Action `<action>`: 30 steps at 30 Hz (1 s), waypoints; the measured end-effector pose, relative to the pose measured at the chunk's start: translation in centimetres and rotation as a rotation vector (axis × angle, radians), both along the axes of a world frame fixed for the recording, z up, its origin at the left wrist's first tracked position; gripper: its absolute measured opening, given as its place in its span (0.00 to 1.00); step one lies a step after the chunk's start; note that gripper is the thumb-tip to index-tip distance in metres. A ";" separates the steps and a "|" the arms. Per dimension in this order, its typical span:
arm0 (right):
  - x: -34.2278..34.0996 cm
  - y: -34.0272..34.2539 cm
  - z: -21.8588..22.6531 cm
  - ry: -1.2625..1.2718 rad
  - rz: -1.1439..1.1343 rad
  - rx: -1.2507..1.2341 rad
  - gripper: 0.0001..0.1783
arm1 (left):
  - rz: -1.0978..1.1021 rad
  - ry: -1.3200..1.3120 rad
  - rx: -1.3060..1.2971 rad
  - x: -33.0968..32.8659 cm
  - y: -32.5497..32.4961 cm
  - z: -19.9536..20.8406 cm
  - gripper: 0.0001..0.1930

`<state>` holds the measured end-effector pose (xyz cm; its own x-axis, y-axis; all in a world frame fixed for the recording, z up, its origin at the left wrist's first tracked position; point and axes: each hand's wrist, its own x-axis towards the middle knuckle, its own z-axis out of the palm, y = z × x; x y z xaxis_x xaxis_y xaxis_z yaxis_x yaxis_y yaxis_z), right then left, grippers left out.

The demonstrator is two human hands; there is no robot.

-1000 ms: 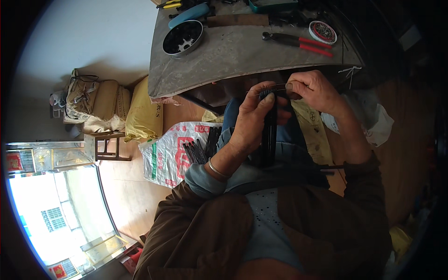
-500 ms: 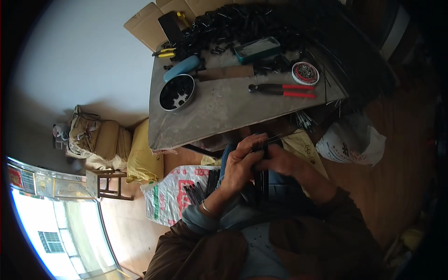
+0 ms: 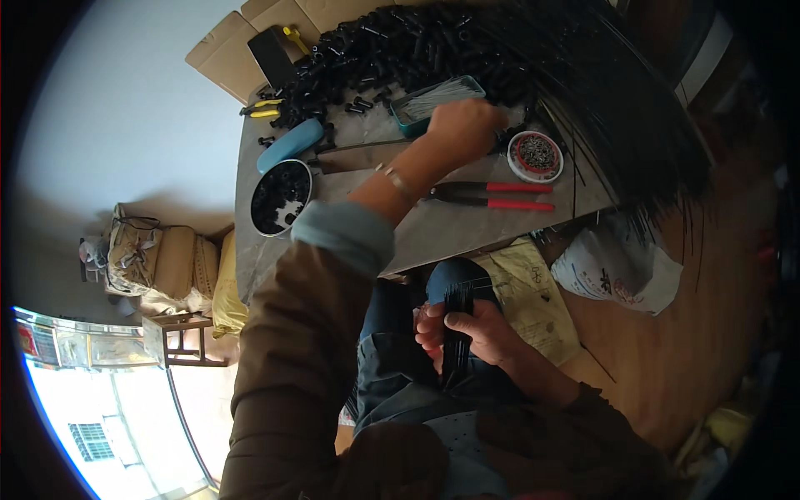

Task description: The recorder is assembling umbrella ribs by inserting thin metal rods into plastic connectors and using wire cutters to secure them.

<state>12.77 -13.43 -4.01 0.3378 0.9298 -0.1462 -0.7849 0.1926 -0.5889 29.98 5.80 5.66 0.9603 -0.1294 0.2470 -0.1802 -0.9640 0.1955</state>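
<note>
My left hand [image 3: 467,132] is stretched out over the table, between a teal tin of thin pale rods [image 3: 437,104] and a round white-and-red dish of small metal bits [image 3: 536,156]. Its fingers are curled together at the edge of the black pile; what they pinch, if anything, is hidden. Down at my lap, my right hand [image 3: 482,329] is closed around a bundle of thin black rods [image 3: 458,337], held upright with the thumb across its front. Below my left wrist lie pincers with red handles [image 3: 517,196].
A heap of black cylindrical parts [image 3: 417,46] covers the table's back, with long black rods [image 3: 617,92] at right. A bowl of black parts [image 3: 281,197], a blue case [image 3: 290,145] and yellow-handled pliers [image 3: 262,108] sit left. A white sack [image 3: 617,265] stands below the table's right end.
My left hand has left the bundle at my lap and reached up and forward over the table. My right hand keeps the rods, now lower. The view has shifted slightly.
</note>
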 end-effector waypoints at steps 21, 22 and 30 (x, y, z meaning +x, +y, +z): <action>2.1 -0.6 -0.3 0.053 0.062 -0.051 0.13 | 0.147 0.296 -1.293 -3.5 6.6 1.2 0.14; 2.1 -0.2 -0.3 0.058 0.069 -0.052 0.13 | 0.092 0.269 -0.937 -4.2 6.7 0.9 0.12; 1.1 -0.2 0.9 0.031 0.084 -0.066 0.12 | 0.105 0.070 0.329 -4.3 3.1 -1.9 0.09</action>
